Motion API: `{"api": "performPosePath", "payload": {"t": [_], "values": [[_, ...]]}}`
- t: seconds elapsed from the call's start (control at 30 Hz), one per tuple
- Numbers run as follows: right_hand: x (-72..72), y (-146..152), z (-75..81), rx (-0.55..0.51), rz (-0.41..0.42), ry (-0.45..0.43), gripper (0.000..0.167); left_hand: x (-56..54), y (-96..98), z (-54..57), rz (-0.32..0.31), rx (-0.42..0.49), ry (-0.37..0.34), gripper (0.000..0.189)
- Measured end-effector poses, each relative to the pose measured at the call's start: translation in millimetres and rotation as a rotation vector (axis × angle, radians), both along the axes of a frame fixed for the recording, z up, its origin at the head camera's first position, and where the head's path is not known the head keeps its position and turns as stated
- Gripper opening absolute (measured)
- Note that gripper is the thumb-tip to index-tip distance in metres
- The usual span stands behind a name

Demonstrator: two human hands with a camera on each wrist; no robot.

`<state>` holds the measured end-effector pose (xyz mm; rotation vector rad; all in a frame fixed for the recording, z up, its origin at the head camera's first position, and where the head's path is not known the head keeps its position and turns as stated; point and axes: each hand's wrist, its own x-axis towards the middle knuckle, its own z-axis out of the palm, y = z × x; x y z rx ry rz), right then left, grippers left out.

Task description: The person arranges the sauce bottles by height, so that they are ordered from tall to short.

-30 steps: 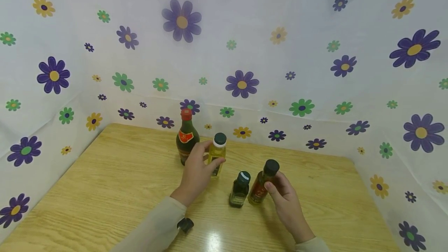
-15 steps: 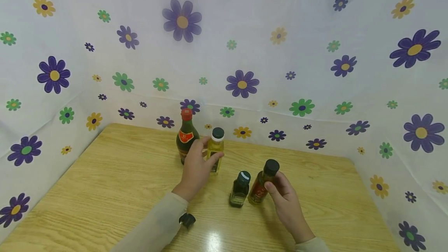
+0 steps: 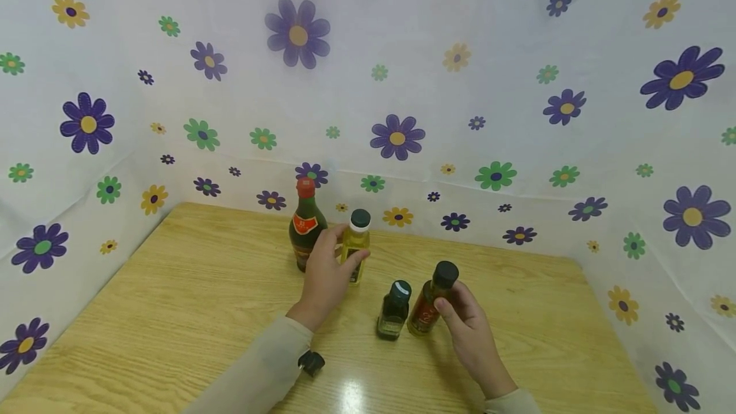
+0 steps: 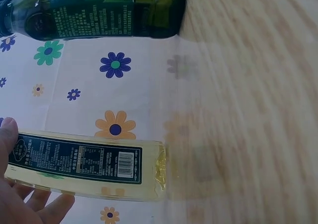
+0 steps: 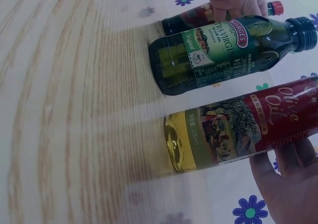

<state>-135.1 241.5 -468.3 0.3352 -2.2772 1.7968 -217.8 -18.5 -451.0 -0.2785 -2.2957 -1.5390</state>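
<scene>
My left hand (image 3: 322,276) grips a clear bottle of yellow oil (image 3: 356,240) with a dark green cap, thumb on the near side. In the left wrist view this bottle (image 4: 74,159) shows a dark label with a barcode, its base close to the tabletop. With my right hand (image 3: 474,340) I hold an olive oil bottle (image 5: 223,129) with a red label and black cap, upright on the table. Between the two hands, nearer the right, stands a small dark green Borges olive oil bottle (image 3: 393,312), untouched.
Just behind my left hand stands a tall dark green bottle (image 3: 305,225) with a red cap. The wooden table (image 3: 201,292) ends at a white flower-patterned cloth (image 3: 345,94) on the back and sides. A small black device (image 3: 312,362) sits at my left cuff.
Over the last second my left hand has moved the yellow oil bottle slightly toward the back of the table. The right hand and its bottle have stayed in place.
</scene>
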Motion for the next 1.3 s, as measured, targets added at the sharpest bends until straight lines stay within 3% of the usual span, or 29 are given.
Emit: {"api": "performPosePath", "payload": {"t": [0.3,0.93,1.3], "values": [[0.0,-1.8,1.2,0.01,-0.005,-0.01,0.032,-1.0,-0.8,-3.9,0.029,-0.021,0.035,0.057],[1.1,-1.1,-0.4,0.021,-0.004,-0.005,0.032,-2.0,3.7,-4.9,0.046,0.007,0.038,0.058],[1.7,-1.3,0.9,0.021,-0.012,-0.009,0.033,-0.8,7.2,-1.4,0.063,0.009,-0.002,0.058]]}}
